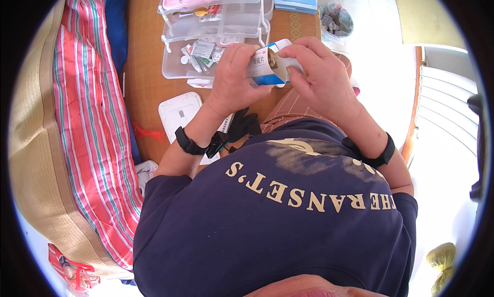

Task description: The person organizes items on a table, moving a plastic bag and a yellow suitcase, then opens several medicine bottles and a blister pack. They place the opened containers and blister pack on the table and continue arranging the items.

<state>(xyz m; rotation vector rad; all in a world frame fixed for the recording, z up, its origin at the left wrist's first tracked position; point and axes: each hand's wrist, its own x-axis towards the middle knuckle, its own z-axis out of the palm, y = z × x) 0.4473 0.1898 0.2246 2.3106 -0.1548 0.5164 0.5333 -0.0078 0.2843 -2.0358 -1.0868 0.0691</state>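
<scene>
My left hand grips a small white-and-blue cardboard medicine box by its closed end. The box lies sideways in the air, its end facing right standing open, with something brownish visible inside. At that open end, my right hand has its thumb and fingers on the white end flap. Just beyond my left hand stands a clear plastic tiered storage box, its trays fanned out. Packets, tubes and a small white bottle lie in its lower compartment, partly hidden by my left hand.
Blue booklets lie to the right of the storage box. A lined waste bin stands on the floor at right. A white plastic lid and a black glove-like item lie near my left forearm. Striped cloth runs along the left.
</scene>
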